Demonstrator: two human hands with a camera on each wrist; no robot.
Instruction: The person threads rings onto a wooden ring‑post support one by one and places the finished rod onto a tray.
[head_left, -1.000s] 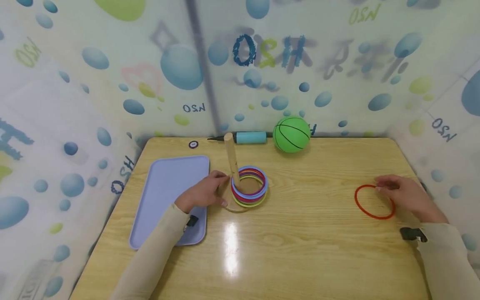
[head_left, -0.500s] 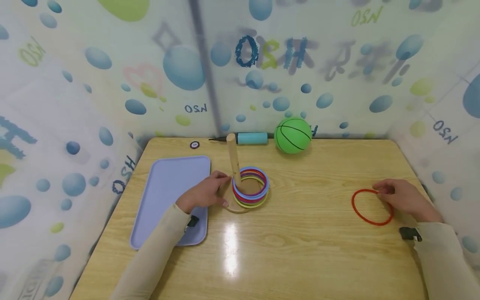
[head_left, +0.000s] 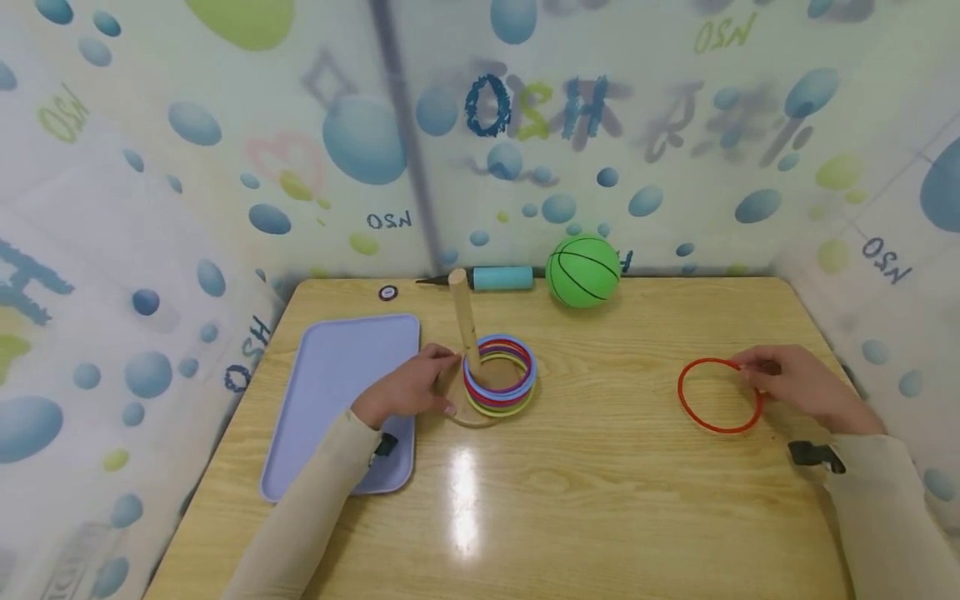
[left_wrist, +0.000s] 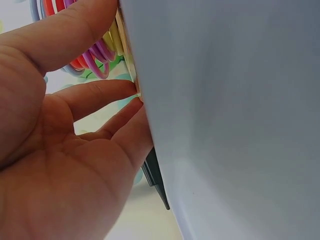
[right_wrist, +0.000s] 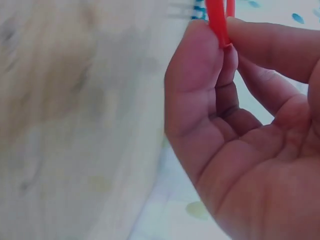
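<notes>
In the head view my right hand (head_left: 806, 387) pinches a thin red ring (head_left: 682, 400) by its right side, over the right part of the table. Up close in the right wrist view, thumb and fingertips squeeze the red ring (right_wrist: 216, 20). Far to the left, my left hand (head_left: 405, 387) holds the edge of a round wooden base (head_left: 461, 410), thumb in front and fingers behind. An upright wooden peg (head_left: 464, 321) rises from that base. Around its foot lie several coloured rings (head_left: 534, 371), a light blue one on top. Left wrist view: purple rings (left_wrist: 97, 62) show past the thumb.
A lavender tray (head_left: 345, 354) lies left of the peg, partly under my left forearm. Along the back edge are a green ball (head_left: 583, 272), a blue cylinder with a black pointed end (head_left: 502, 277) and a small dark disc (head_left: 387, 292). Patterned walls surround the table.
My right hand has carried the red ring a little leftward; it dipped nearer me, then rose away again. The left hand stays at the base.
</notes>
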